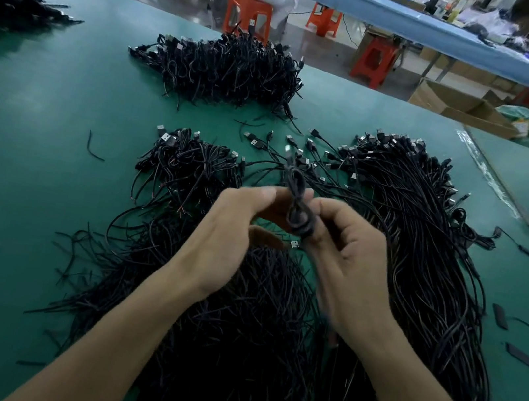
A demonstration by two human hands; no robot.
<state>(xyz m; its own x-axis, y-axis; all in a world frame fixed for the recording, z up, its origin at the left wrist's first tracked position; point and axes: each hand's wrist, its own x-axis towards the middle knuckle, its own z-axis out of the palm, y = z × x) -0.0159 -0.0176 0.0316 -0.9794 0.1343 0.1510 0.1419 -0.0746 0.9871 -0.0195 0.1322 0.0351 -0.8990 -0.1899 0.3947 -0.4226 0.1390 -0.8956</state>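
Note:
A coiled black USB cable (297, 202) is held up over the green table (41, 137), its loops bunched between both hands. My left hand (234, 230) pinches the coil from the left with thumb and fingers curled. My right hand (347, 262) grips it from the right, fingers curled round the bundle; a silver plug (295, 244) pokes out below. Under my arms lies a large heap of straight black cables (403, 257) with USB plugs fanned at the far end.
Two piles of coiled cables sit farther back: a small pile (189, 164) and a bigger pile (228, 69). Another dark heap (7, 0) lies far left. Black strips (521, 355) dot the right edge. Orange stools (247, 14), a seated person and cardboard boxes (461, 106) stand beyond the table.

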